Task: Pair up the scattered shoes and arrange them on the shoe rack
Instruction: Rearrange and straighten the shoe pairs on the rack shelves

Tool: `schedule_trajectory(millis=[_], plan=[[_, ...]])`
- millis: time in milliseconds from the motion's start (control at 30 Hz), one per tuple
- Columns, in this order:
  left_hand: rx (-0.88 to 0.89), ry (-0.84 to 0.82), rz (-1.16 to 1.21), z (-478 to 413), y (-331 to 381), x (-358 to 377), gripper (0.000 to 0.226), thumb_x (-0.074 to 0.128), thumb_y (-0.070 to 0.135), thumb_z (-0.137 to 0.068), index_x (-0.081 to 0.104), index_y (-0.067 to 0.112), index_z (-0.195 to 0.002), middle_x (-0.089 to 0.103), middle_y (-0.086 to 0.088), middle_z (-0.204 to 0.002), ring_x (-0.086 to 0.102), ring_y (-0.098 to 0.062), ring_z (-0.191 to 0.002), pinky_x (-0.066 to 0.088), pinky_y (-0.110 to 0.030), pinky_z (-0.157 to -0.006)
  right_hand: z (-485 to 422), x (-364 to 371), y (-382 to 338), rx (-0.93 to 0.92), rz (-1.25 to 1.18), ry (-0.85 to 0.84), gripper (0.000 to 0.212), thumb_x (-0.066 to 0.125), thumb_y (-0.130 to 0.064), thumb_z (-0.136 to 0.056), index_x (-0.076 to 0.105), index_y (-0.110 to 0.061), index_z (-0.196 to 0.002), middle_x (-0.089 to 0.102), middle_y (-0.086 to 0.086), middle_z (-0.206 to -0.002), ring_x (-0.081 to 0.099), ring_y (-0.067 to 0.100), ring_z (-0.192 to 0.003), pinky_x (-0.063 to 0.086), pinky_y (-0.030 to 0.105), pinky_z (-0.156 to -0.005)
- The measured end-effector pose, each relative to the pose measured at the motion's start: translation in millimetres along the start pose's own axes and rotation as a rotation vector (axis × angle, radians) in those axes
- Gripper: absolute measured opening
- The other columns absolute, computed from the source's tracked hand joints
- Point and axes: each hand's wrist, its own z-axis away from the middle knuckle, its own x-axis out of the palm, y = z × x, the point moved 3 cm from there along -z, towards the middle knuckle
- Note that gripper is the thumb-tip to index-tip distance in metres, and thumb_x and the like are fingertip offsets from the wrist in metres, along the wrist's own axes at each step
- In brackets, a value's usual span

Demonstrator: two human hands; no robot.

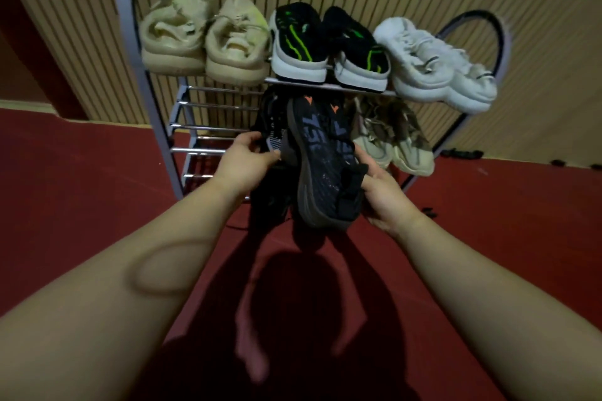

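Red carpet runs up to a ribbed tan wall, and against that wall stands the metal shoe rack (153, 127) the person is filling.

Start at the right hand (386, 195): its fingers are curled round the heel end of a dark knit sneaker (321, 166), sole edge turned toward us and toe aimed at the rack's second tier. The left hand (242, 156) pinches the collar of a second black shoe (270, 127), which sits mostly in shadow just left of the first; I judge it to be the mate, though it is too dim to be sure. Both shoes are held in front of the lower tier, not yet resting on its bars.

Just right of them on that same tier sits a beige pair (394, 143), close enough that the right-hand shoe could nudge it. Above, the top shelf carries a cream pair (202, 39), a black pair with green stripes (329, 42) and a white pair (436, 65), heels toward us.

To do this well, I would level the right shoe so the sole comes down flat across two bars instead of slipping between them, slide it toes-first under the top shelf, and keep it clear of the beige pair. The left shoe should land touching its partner, heels lined up like the row above. The open bars to the left leave room to shift both over if the fit is tight.
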Motion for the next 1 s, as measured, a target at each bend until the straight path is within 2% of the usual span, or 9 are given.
schedule_trajectory(millis=[100, 233, 300, 367, 433, 533, 700, 867, 1000], plan=[[0.069, -0.005, -0.238, -7.4, -0.1, 25.0, 0.092, 0.073, 0.043, -0.062, 0.036, 0.017, -0.142, 0.047, -0.012, -0.139, 0.048, -0.026, -0.126, 0.04, -0.04, -0.107, -6.0, -35.7, -3.0, -0.017, 0.038, 0.106, 0.055, 0.051, -0.002, -0.093, 0.038, -0.018, -0.144, 0.056, 0.008, -0.135, 0.058, 0.023, -0.118, 0.05, 0.034, -0.095], [0.14, -0.006, -0.473, -16.8, 0.3, 56.4, 0.101, 0.077, 0.038, -0.072, 0.017, 0.017, -0.15, 0.031, -0.017, -0.149, 0.031, -0.03, -0.138, 0.027, -0.039, -0.114, -31.4, -69.3, -5.7, 0.043, 0.059, 0.289, 0.066, 0.06, -0.018, -0.093, 0.026, -0.019, -0.149, 0.049, 0.008, -0.141, 0.057, 0.025, -0.118, 0.052, 0.038, -0.093], [0.121, 0.008, -0.569, -22.0, 3.5, 68.4, 0.105, 0.075, 0.039, -0.075, 0.005, 0.021, -0.151, 0.023, -0.018, -0.151, 0.027, -0.033, -0.138, 0.025, -0.038, -0.115, -50.4, -74.8, -10.5, 0.054, 0.11, 0.344, 0.065, 0.062, -0.023, -0.092, 0.029, -0.015, -0.147, 0.049, 0.009, -0.138, 0.057, 0.026, -0.116, 0.05, 0.042, -0.096], [0.069, 0.024, -0.627, -29.3, 8.1, 77.8, 0.109, 0.073, 0.043, -0.076, -0.005, 0.025, -0.151, 0.015, -0.018, -0.153, 0.024, -0.035, -0.138, 0.024, -0.039, -0.115, -69.7, -79.4, -13.7, 0.06, 0.27, 0.396, 0.06, 0.063, -0.031, -0.09, 0.037, -0.012, -0.141, 0.052, 0.01, -0.133, 0.056, 0.028, -0.115, 0.048, 0.045, -0.098], [0.026, 0.037, -0.663, -33.2, 12.7, 84.9, 0.115, 0.073, 0.044, -0.076, -0.013, 0.027, -0.149, 0.01, -0.018, -0.154, 0.022, -0.037, -0.139, 0.024, -0.041, -0.114, -83.6, -85.7, -14.4, 0.08, 0.415, 0.483, 0.06, 0.062, -0.039, -0.087, 0.041, -0.014, -0.137, 0.045, 0.016, -0.136, 0.049, 0.033, -0.122, 0.043, 0.045, -0.103], [0.013, 0.077, -0.676, -42.5, 14.3, 89.4, 0.118, 0.074, 0.044, -0.075, -0.018, 0.028, -0.147, 0.009, -0.019, -0.154, 0.022, -0.038, -0.139, 0.024, -0.042, -0.115, -84.7, -85.0, -20.3, 0.09, 0.547, 0.544, 0.054, 0.056, -0.038, -0.092, 0.041, -0.012, -0.136, 0.027, 0.016, -0.143, 0.039, 0.033, -0.128, 0.034, 0.037, -0.109], [0.079, 0.139, -0.705, -53.2, 13.9, 91.7, 0.112, 0.075, 0.04, -0.074, -0.006, 0.025, -0.15, 0.016, -0.016, -0.152, 0.031, -0.036, -0.135, 0.031, -0.041, -0.112, -85.8, -86.4, -22.7, 0.044, 0.691, 0.543, 0.049, 0.049, -0.034, -0.097, 0.039, -0.01, -0.138, 0.026, 0.017, -0.144, 0.042, 0.032, -0.125, 0.032, 0.029, -0.102], [0.136, 0.23, -0.469, -56.2, 21.5, 75.3, 0.094, 0.077, 0.034, -0.056, 0.037, 0.015, -0.14, 0.048, -0.01, -0.136, 0.051, -0.029, -0.121, 0.042, -0.037, -0.103, -91.0, -85.5, -27.2, 0.157, 0.83, 0.516, 0.049, 0.041, -0.037, -0.1, 0.036, -0.012, -0.141, 0.025, 0.017, -0.146, 0.036, 0.037, -0.131, 0.031, 0.035, -0.106], [0.203, 0.254, -0.318, -42.3, 32.7, 53.9, 0.073, 0.075, 0.016, -0.073, 0.041, 0.013, -0.137, 0.057, -0.003, -0.129, 0.054, -0.019, -0.116, 0.04, -0.021, -0.092, -93.3, -86.0, -25.1, 0.254, 0.985, 0.491, 0.054, 0.028, -0.045, -0.101, 0.034, -0.015, -0.145, 0.023, 0.017, -0.15, 0.025, 0.035, -0.138, 0.023, 0.043, -0.111]])
